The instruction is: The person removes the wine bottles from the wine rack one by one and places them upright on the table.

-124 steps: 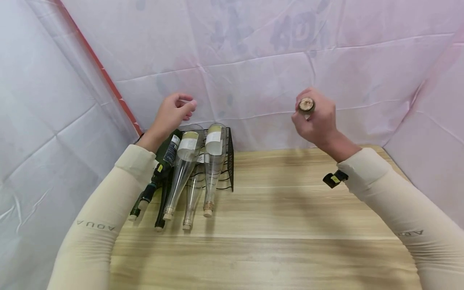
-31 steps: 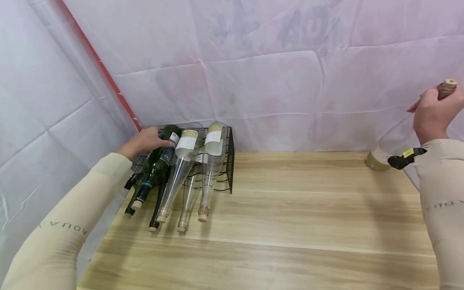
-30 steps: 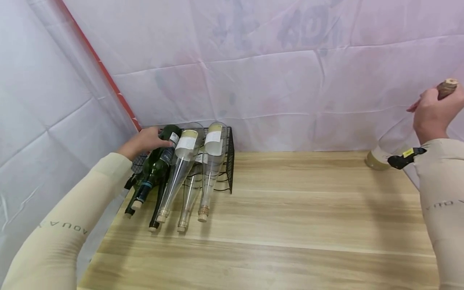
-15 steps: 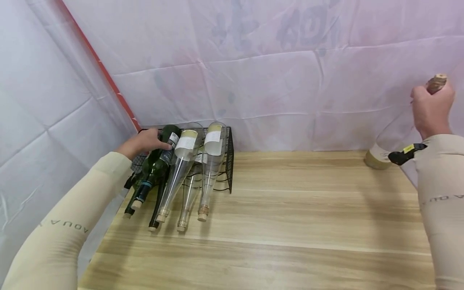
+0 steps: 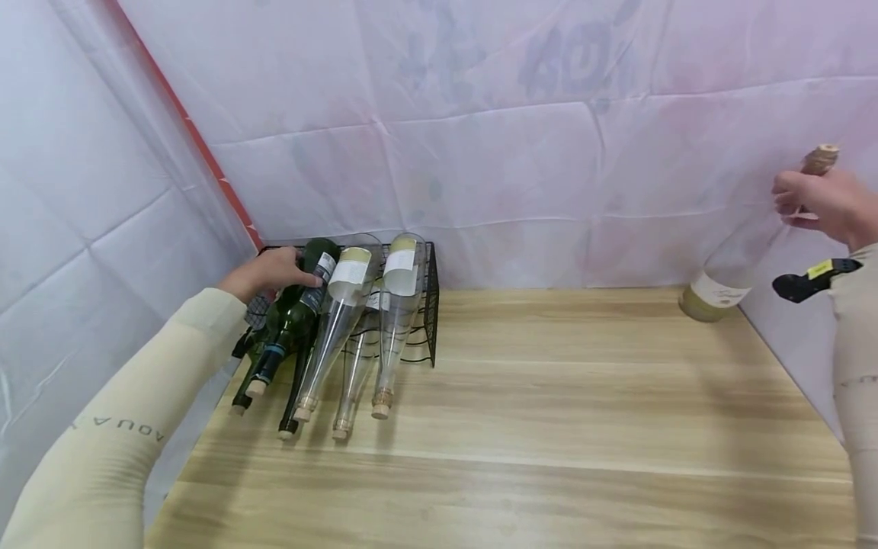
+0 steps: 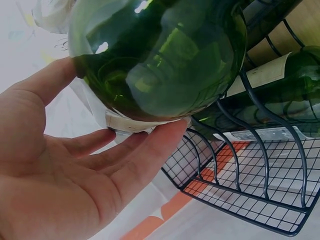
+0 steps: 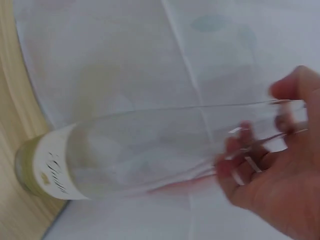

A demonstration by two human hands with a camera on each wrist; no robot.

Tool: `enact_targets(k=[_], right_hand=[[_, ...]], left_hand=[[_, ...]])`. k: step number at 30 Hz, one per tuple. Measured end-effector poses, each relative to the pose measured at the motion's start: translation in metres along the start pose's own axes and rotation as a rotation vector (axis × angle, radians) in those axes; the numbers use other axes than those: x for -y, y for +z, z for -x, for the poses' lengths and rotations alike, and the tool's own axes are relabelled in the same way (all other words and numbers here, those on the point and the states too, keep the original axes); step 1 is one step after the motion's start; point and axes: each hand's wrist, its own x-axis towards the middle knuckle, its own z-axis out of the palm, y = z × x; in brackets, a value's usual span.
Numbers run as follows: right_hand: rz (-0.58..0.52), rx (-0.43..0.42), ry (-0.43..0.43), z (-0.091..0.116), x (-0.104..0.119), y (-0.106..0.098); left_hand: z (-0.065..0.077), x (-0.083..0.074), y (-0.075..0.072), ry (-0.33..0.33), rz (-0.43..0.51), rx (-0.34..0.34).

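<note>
My left hand (image 5: pixel 270 272) holds a green wine bottle (image 5: pixel 296 320) lying on top of the black wire rack (image 5: pixel 430 305). In the left wrist view its thumb and fingers curve around the bottle's base end. At the far right, a clear glass bottle (image 5: pixel 720 278) with a white label and a cork stands on the table. My right hand (image 5: pixel 826 200) is around its neck, just below the cork. Through the glass, the right wrist view shows fingers curled loosely behind the neck, slightly blurred, the thumb at its near edge.
Several more corked bottles, clear and green, lie in the rack, necks toward me; one is a clear bottle (image 5: pixel 398 313) with a pale label. The wooden table (image 5: pixel 549 412) meets white sheeting (image 5: pixel 507 175) at the back and sides.
The clear bottle, earlier in my right hand at mid-table, now stands upright at the far right. That hand's grip has loosened and its wrist swung right. My left hand has come down onto the green bottle.
</note>
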Motion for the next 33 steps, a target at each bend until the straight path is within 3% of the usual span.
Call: enact_targets(k=[4,7,14,19,33], right_hand=[[0.121,0.09,-0.011,-0.004,0.001,-0.008],[0.126,0.098,-0.044,-0.004,0.003,-0.009],[0.118,-0.046,-0.111,0.002,0.004,0.002],[0.122,-0.134,-0.122,0.005,0.003,0.009],[0.024,-0.199,-0.146,0.008,-0.01,0.015]], left_hand=[[0.0,-0.001,-0.002,0.004,-0.023,0.015],[0.001,-0.001,-0.001,-0.001,-0.017,0.033],[0.004,-0.001,0.0,-0.06,0.085,0.075],[0.003,-0.002,0.0,-0.047,0.054,0.081],[-0.003,0.002,0.003,-0.048,0.065,0.069]])
